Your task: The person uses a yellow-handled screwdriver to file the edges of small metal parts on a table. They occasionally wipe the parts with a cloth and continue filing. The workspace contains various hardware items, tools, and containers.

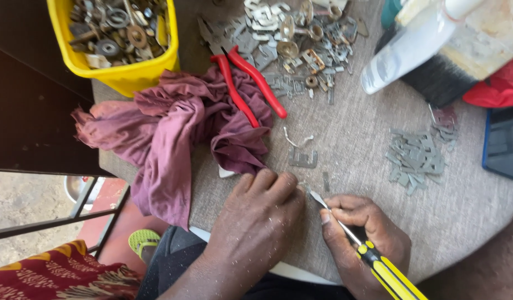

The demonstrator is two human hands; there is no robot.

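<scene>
We are looking down at a round table (378, 144) covered in grey cloth, and both of our hands work at its near edge. Our right hand (362, 233) is closed around a utility knife (378, 266) with a yellow and black handle; thumb and forefinger pinch down near the blade. The knife's long axis runs on a diagonal, from the handle at the lower right, off the near edge, up and to the left. Its thin blade tip (316, 197) points toward our left hand (262, 216) and ends just beside that hand's knuckles.

Our left hand lies palm down with the fingers curled in, pressing on the cloth. Whatever it pins under the fingertips is hidden, so we cannot tell what it holds. It lies to the left of the blade, and the tip is nearer to it than to anything else on the table.

Just beyond the two hands, toward the middle of the table, lies a small flat E-shaped metal plate (303, 159), apart from both hands. A maroon rag (167, 128) is bunched near the left edge, with red-handled pliers (245, 83) lying across it. A heap of mixed metal parts (301, 44) sits toward the far edge, a smaller pile of grey plates (415, 158) lies to the right, and a yellow tub (123, 72) of hardware stands at the far left.
</scene>
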